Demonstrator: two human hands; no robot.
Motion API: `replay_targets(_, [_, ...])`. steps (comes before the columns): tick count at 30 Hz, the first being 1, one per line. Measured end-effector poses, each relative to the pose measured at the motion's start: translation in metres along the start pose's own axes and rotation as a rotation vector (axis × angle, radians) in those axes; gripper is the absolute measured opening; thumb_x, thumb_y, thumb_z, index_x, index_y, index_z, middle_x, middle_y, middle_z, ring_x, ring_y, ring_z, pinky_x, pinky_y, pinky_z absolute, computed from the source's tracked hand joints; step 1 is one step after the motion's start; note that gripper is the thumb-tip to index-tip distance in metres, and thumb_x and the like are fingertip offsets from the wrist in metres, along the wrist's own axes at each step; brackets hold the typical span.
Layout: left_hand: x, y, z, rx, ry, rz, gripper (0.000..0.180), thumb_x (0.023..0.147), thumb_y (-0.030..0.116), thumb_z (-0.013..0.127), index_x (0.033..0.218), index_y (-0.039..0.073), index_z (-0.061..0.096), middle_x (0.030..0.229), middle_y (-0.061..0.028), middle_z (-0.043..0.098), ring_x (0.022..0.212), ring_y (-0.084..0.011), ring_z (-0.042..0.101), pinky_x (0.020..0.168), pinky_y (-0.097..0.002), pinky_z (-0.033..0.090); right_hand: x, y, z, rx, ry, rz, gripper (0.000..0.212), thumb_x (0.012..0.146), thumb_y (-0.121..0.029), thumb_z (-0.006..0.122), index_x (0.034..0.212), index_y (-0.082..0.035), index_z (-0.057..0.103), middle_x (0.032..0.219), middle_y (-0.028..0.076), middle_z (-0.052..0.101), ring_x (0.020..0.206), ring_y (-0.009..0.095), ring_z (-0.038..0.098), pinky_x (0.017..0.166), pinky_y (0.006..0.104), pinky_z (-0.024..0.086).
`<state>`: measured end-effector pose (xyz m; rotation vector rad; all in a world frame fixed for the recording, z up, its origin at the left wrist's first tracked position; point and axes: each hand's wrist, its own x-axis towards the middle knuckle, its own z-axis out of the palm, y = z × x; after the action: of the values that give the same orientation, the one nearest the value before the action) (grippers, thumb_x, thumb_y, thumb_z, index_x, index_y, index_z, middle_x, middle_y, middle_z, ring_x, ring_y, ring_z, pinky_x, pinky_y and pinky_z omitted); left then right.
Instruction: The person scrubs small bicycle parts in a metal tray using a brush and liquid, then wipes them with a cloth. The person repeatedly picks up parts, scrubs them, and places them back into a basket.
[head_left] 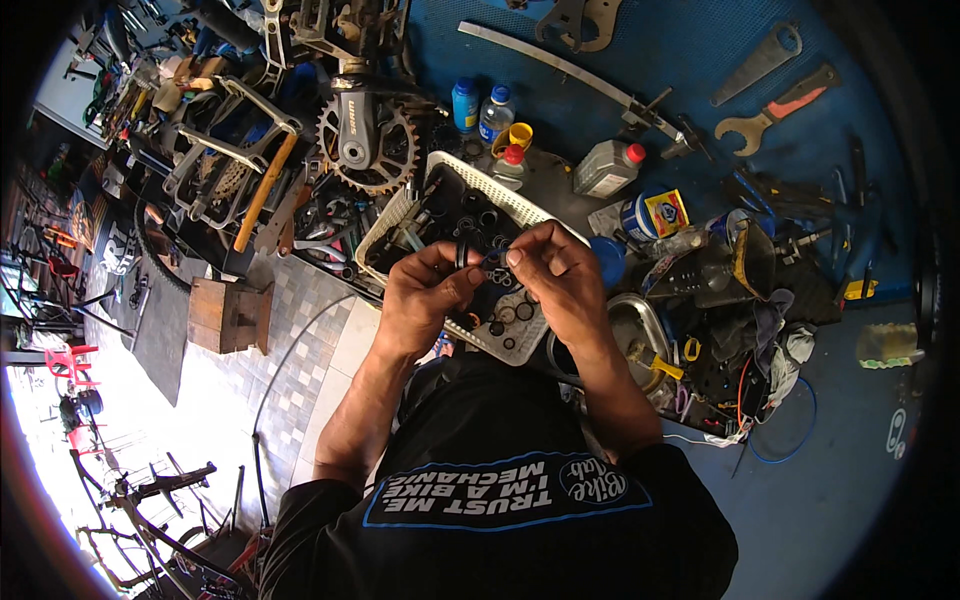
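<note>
Both hands, left hand and right hand, pinched a small black ring in their fingers above the white basket, apparently sorting seals; next likely needs a careful fit-check.

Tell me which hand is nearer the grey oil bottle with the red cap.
Right. The right hand sits just below-left of the grey oil bottle; the left hand lies farther left, over the white basket.

Both hands raised together, fingertips meeting.
The left hand and right hand pinch inward, forearms converging from below.
</note>
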<state>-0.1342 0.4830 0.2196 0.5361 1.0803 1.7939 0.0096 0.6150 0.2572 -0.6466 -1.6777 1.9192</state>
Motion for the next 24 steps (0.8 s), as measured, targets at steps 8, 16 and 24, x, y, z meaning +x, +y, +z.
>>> replay_targets(8, [-0.001,0.008,0.003,0.114,-0.01,0.021,0.015,0.096,0.009,0.071,0.108,-0.001,0.069,0.08,0.0025,0.064,0.066,-0.0035,0.05,0.059,-0.021,0.038,0.0,0.005,0.0,-0.007,-0.081,-0.065,0.01,0.098,-0.011,0.072,0.1,-0.003,0.067,0.088,-0.002,0.065,0.08,0.003,0.057,0.073,0.0218,0.047])
replay_targets(16, [-0.003,0.009,0.011,0.174,-0.007,0.006,0.016,0.098,0.014,0.068,0.105,0.0,0.068,0.08,0.0046,0.061,0.066,-0.0028,0.048,0.06,-0.0209,0.037,-0.005,0.001,0.003,-0.063,-0.093,-0.079,0.01,0.099,-0.009,0.071,0.098,-0.002,0.065,0.086,-0.001,0.066,0.08,0.004,0.06,0.074,0.023,0.05])
replay_targets(24, [-0.004,0.006,0.014,0.071,-0.064,-0.064,0.028,0.102,0.03,0.063,0.107,0.002,0.067,0.078,0.0056,0.055,0.065,-0.0038,0.049,0.059,-0.0204,0.041,-0.008,-0.002,0.005,-0.037,-0.103,-0.063,0.01,0.099,-0.01,0.07,0.098,-0.002,0.063,0.085,-0.001,0.064,0.079,0.004,0.059,0.072,0.0224,0.05])
